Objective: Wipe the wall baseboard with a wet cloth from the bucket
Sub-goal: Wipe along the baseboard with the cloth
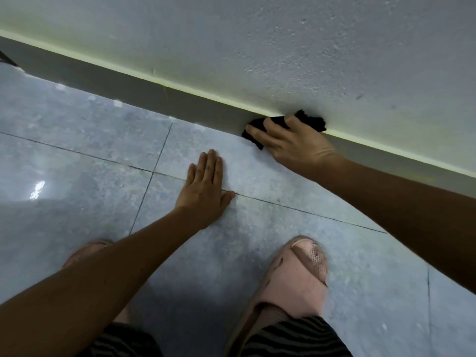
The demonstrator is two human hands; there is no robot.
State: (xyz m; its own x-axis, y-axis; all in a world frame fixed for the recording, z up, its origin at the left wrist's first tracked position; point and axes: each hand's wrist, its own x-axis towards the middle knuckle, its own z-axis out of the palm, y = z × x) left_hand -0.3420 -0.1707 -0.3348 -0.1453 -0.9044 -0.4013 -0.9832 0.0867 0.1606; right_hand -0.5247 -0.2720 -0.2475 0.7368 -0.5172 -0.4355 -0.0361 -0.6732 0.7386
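A grey baseboard (154, 91) runs diagonally from the upper left to the right edge, under a rough white wall. My right hand (291, 143) presses a black cloth (311, 122) flat against the baseboard at centre right; part of the cloth sticks out above and below my fingers. My left hand (206, 186) lies flat on the floor tiles, palm down with fingers spread, a short way in front of the baseboard and holding nothing. No bucket is in view.
Glossy grey floor tiles (77, 163) with dark grout lines fill the lower frame. My feet in pink slippers (296, 276) stand close to the wall. A dark object (6, 59) shows at the far left edge by the baseboard.
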